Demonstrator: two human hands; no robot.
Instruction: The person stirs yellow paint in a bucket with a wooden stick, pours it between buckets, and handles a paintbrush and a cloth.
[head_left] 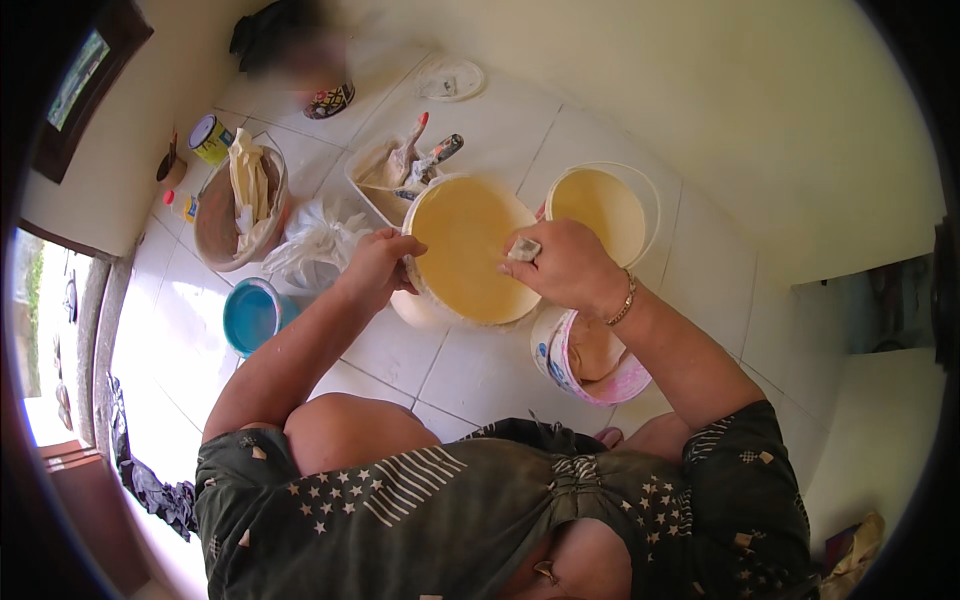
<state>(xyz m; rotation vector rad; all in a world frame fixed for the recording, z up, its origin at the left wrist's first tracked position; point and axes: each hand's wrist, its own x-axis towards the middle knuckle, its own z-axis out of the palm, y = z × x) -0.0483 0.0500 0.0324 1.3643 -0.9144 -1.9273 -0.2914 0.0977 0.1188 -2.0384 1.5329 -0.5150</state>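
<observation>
A round bucket of yellow paint-like liquid (465, 250) is in front of me, near the middle of the view. My left hand (385, 262) grips its left rim, thumb over the edge. Over the right side of the bucket, my right hand (572, 265) is closed in a fist around a pale stick (523, 249). The blunt end of that stick pokes up out of the fist; its lower part is hidden. Just beyond my right hand stands a second bucket (625, 205), also with yellow liquid and a thin handle.
A printed pail (565, 372) with brownish contents sits near my right knee. Leftward are a blue bucket (240, 318), a white plastic bag (318, 240) and a basin with cloth (208, 215). Behind lie a tray with tools (368, 165), a white lid (450, 80) and a can (211, 140).
</observation>
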